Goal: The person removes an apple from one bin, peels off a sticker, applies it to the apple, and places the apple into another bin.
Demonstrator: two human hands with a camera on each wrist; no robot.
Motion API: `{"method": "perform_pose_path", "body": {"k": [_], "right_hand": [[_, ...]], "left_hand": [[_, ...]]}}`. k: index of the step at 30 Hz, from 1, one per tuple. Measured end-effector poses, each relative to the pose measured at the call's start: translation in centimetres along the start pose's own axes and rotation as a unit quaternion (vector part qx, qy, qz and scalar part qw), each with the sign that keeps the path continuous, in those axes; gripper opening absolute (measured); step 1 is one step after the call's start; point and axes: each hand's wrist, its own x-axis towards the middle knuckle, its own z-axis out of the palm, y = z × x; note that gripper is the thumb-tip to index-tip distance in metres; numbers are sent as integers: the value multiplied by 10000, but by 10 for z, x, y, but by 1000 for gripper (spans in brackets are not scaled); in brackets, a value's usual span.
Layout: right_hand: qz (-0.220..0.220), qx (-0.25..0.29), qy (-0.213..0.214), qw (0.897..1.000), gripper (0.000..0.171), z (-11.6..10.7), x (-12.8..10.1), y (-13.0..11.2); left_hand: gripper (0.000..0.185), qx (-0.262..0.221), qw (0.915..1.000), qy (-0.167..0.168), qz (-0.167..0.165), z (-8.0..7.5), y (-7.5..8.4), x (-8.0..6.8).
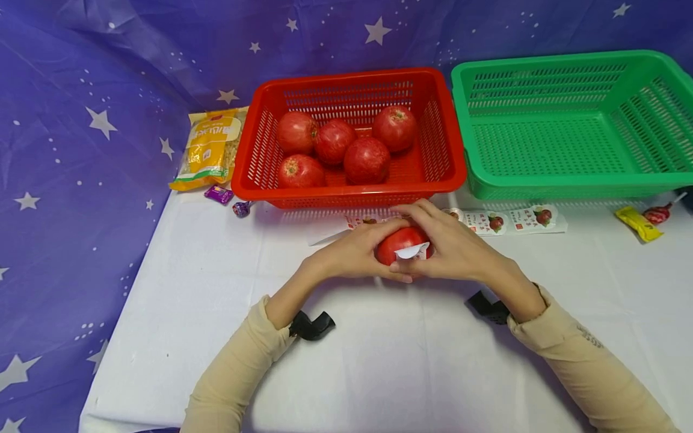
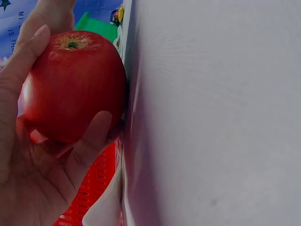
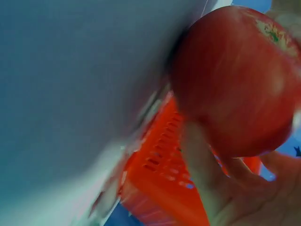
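Both hands hold one red pomegranate (image 1: pixel 397 242) just above or on the white table, in front of the red basket. The left hand (image 1: pixel 354 251) grips its left side, with thumb and fingers around it. From the right, the right hand (image 1: pixel 455 249) curls its fingers over the top, its thumb low on the near side. A white sticker (image 1: pixel 412 251) shows on the fruit near the right thumb, one edge lifted. In both wrist views the pomegranate's (image 2: pixel 77 89) (image 3: pixel 230 84) scarred end is visible, while the sticker is hidden.
Several pomegranates (image 1: pixel 367 160) lie in the red basket (image 1: pixel 352 195). Right of it stands a green basket (image 1: pixel 547 144). Behind the hands runs a strip of printed stickers (image 1: pixel 495 222). A yellow food bag (image 1: pixel 208 147) and wrapped sweets (image 1: pixel 219 193) sit left, more sweets (image 1: pixel 639 224) right.
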Motion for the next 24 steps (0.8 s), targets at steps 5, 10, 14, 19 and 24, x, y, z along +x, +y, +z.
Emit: {"method": "perform_pose_path", "body": {"k": [5,10,14,19,24], "right_hand": [[131,275,-411,9987,50,3,2,7],[-165,245,-333,9990,33,5,4,11],[-355,121,-284,9989,29,6,5,13],[-560,223,-143,9981,17,6,5,17],[-687,595,73,9958,20,5,7,25]], "left_hand": [[90,101,9999,-41,86,1,3,-1],[90,151,9996,-105,200,1,4,-1],[88,185,9994,-107,260,2,5,-3],[87,274,9983,-37,512,3,7,-4],[88,276,9983,-48,514,5,10,-3]]}}
